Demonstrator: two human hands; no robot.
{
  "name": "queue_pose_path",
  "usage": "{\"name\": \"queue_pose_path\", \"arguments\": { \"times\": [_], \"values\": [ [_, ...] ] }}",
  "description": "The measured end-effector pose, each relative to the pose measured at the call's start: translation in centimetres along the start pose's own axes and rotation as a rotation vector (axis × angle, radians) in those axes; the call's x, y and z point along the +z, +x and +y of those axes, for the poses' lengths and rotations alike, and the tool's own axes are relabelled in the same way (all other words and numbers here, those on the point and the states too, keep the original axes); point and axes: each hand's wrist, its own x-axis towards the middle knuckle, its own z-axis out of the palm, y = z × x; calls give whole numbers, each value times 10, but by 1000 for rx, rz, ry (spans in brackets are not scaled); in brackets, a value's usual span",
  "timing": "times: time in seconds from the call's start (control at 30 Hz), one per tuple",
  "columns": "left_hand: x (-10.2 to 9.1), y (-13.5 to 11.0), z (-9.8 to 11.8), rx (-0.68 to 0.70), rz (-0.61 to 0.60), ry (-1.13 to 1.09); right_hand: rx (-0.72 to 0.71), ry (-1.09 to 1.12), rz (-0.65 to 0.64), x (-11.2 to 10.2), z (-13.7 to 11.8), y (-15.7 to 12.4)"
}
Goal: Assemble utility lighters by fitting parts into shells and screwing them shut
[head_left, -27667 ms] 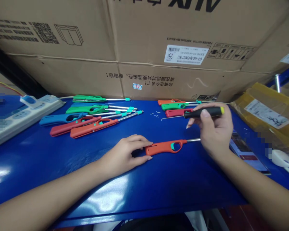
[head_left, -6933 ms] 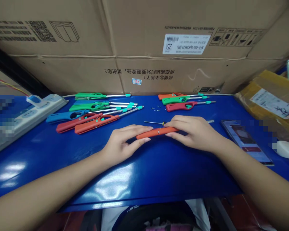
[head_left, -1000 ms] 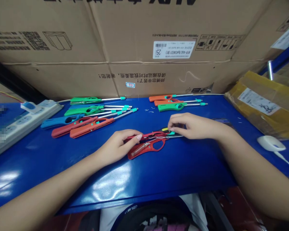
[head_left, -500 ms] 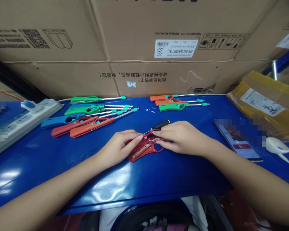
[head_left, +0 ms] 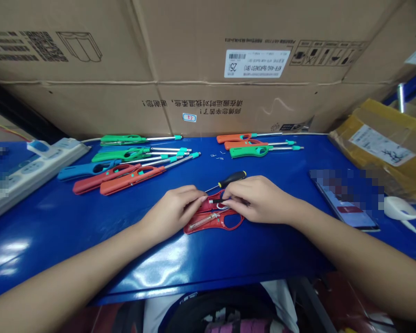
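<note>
A red lighter casing (head_left: pixel 213 224) lies split open on the table, showing a clear tube and white wire inside. My left hand (head_left: pixel 180 206) is closed on the left end of the upper red half (head_left: pixel 213 205), thumb along its edge. Between the thumb and fingers of my right hand (head_left: pixel 256 201) is a small black cylindrical part (head_left: pixel 220 201) with a silvery end, held over the casing. A black-handled screwdriver (head_left: pixel 232 179) rests just behind both hands, its shaft pointing left.
Several assembled long-nosed lighters (head_left: pixel 131 179) lie at the back left, with orange and green ones (head_left: pixel 249 151) at the back right. Tiny white bits (head_left: pixel 217 156) lie between. A power strip (head_left: pixel 38 169), phone (head_left: pixel 346 203), white mouse-like device (head_left: pixel 400 208) and cardboard boxes (head_left: pixel 194 55) surround the table.
My right hand has lifted off the red casing a little and now shows the black part in its fingers. The casing is more exposed; my left hand stays nearly in place.
</note>
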Motion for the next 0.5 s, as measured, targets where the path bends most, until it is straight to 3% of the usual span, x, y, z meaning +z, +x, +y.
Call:
{"name": "queue_pose_path", "arguments": {
  "times": [0.13, 0.27, 0.4, 0.5],
  "values": [
    [0, -1, -2, -13, 5, 15, -11, 18, -22, -6, 0, -1],
    [-3, -3, -1, -9, 10, 55, -3, 5, -173, -15, 4, -1],
    [-11, -3, 4, 95, 60, 198, 51, 61, -224, -28, 8, -2],
    [-15, -4, 9, 165, 10, 175, 55, 109, -244, -36, 6, -4]
  ]
}}
